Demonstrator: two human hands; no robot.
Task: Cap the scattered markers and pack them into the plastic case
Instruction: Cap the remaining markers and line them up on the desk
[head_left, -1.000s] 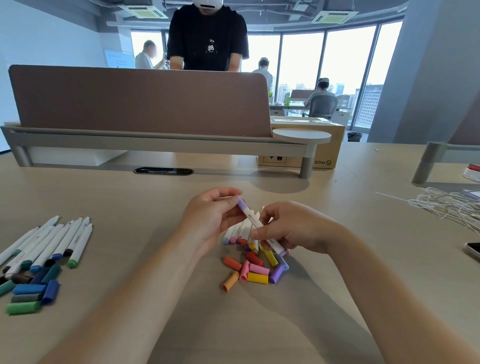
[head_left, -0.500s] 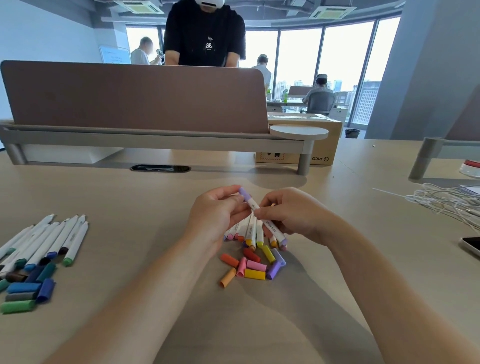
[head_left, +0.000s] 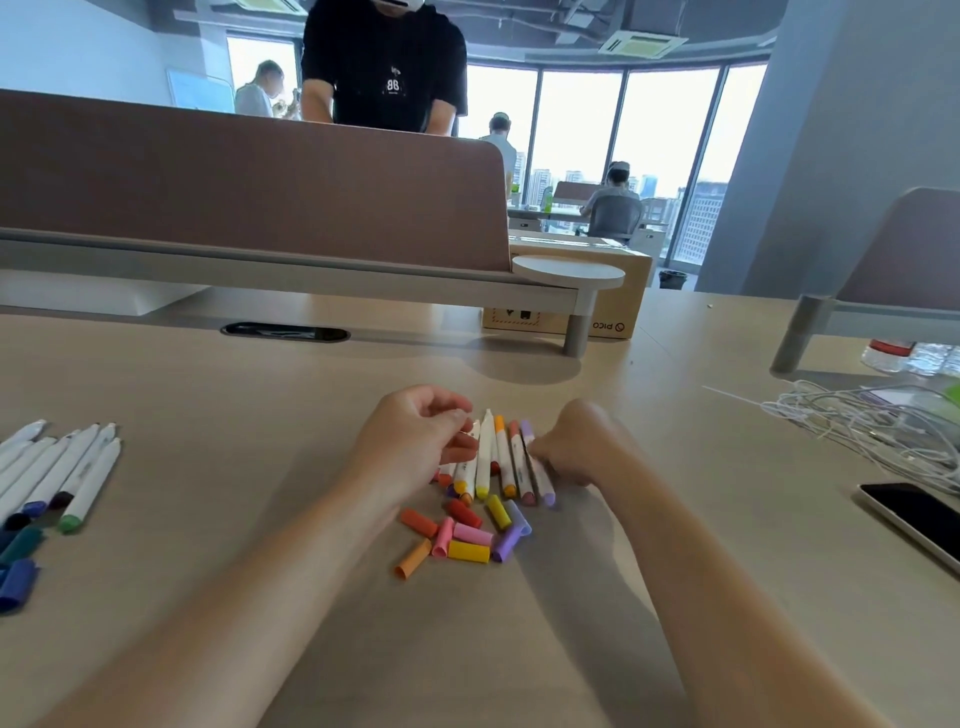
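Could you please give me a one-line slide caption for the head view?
Left hand and right hand rest on a row of markers above loose caps on the desk.

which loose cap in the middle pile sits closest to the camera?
The orange cap, at the pile's near-left corner, lying apart from the pink, yellow and purple ones.

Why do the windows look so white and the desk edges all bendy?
Head view: daylight overexposes the tall windows; the wide-angle lens bows the brown desk divider and stretches the forearms; the black smartphone shows a faint sheen.
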